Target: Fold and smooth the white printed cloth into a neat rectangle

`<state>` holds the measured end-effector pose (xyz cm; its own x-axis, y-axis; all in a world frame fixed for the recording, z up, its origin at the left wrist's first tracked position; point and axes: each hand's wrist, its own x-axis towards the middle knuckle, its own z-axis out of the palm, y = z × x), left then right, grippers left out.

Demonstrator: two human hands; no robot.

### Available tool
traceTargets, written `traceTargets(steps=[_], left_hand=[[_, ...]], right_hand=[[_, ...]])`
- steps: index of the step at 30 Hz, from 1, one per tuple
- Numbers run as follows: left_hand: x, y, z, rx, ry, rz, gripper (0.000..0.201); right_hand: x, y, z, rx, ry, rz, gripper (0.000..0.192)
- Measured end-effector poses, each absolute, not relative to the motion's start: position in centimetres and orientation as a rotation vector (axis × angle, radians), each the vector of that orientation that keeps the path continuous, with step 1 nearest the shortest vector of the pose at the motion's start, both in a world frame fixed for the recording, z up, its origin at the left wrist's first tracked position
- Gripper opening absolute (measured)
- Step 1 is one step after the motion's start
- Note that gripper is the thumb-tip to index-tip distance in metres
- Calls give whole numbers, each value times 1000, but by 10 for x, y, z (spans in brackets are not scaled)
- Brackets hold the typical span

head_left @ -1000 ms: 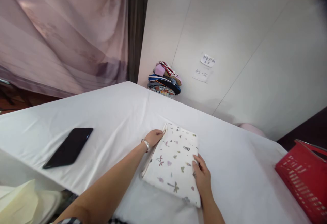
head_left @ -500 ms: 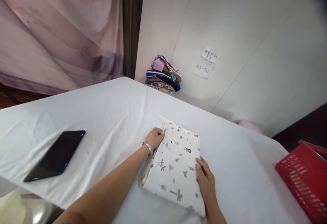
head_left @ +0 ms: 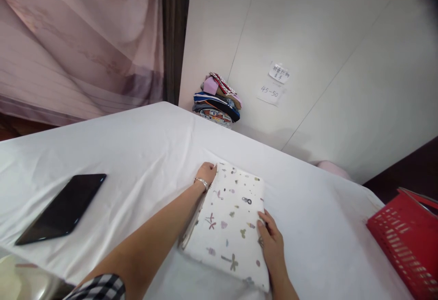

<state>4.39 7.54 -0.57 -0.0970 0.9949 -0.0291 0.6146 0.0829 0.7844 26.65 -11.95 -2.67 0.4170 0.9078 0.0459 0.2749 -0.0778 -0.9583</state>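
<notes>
Since the earlier frame, the left hand has slid along the left edge of the folded cloth to its far corner, fingers curled there, while the right hand, half open, touches the right edge; whether either one grips, I cannot tell. The cloth lies on the white table, with a wide stretch of surface toward the red basket and another toward the black flat device.

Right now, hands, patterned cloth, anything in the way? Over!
Left fingers at far left corner of patterned cloth. Right fingers on its right edge. Cloth folded, flat on white table. Black device sits apart, left.
</notes>
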Motion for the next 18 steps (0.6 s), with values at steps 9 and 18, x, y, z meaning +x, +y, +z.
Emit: traceTargets(steps=[9,18], left_hand=[[22,47,-7,1434,1505,907,43],[9,-25,-2,1521,1463,934,36]], right_hand=[[268,-119,-24,-1589,-1087,726,37],[269,-115,-26,-1507,-1105,721,36]])
